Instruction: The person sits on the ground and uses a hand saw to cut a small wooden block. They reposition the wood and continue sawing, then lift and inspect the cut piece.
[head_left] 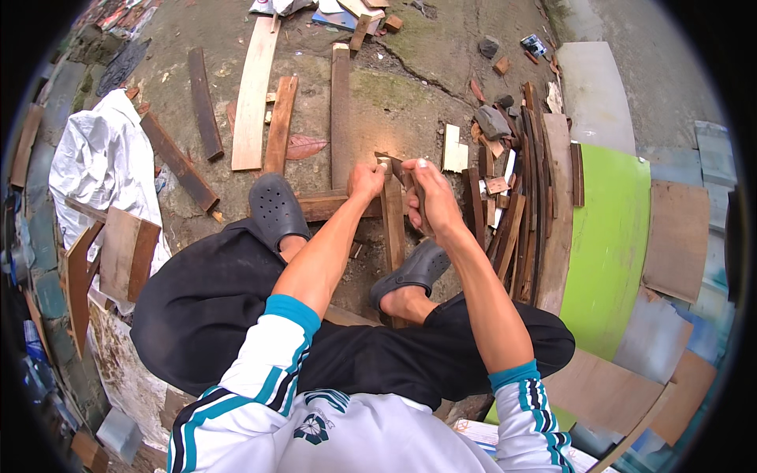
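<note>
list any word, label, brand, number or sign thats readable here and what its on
None can be read clearly.
White shirt: chest lettering too foreshortened, marks by the emblem too small.
Small blue-and-white container, upper right: print too small and blurred.
White piece, lower edge: coloured marks too small.

Beyond the wood strip (393, 225), concrete (422, 114) leaves passage. Left of it, crosswise plank (322, 206) obstructs; right of it, grey clog (418, 266), then stacked slats (541, 189) block.
</note>
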A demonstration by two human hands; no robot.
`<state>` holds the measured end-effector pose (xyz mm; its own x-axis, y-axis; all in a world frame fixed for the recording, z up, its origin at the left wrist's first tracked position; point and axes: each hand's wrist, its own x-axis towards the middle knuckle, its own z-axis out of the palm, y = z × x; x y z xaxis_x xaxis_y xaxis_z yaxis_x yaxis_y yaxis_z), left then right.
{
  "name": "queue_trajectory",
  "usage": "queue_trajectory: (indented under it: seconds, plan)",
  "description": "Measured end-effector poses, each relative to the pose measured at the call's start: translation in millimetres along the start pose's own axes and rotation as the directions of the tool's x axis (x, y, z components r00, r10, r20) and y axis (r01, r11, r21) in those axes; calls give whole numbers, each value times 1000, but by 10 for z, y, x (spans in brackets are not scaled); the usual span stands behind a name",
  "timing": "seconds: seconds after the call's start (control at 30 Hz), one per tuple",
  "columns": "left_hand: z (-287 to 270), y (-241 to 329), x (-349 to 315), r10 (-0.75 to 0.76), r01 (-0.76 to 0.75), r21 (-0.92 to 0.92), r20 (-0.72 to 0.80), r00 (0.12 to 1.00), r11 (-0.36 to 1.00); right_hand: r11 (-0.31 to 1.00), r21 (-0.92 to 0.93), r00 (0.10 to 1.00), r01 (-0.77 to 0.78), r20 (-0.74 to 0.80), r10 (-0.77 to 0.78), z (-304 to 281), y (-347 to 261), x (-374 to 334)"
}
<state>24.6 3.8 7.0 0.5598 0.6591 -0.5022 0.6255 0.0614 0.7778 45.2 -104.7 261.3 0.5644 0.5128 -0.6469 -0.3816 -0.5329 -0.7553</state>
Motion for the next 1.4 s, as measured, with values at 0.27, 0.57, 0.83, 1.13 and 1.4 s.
queue_trajectory:
  seconds: [0.27,0.57,0.83,1.13,1.4]
  plan:
    - [-48,-329,99,-26,26,-12,-47,999,1000,998,62,981,-2,192,-10,-135,-481,-667]
    - [-165,-149,85,-121,121,2,48,992,993,999,31,993,33,115,-36,-40,-330,-456]
    - [22,8,-47,-91,87,60,66,994,994,999,38,1000,11,10,-11,-31,7,224]
    - [-59,-18,-158,-74,74,15,35,997,997,997,44,996,63,60,-66,-139,130,-181]
    - [-141,-163,-97,-54,53,-25,-27,998,998,999,-39,992,22,123,-17,-126,-315,-450]
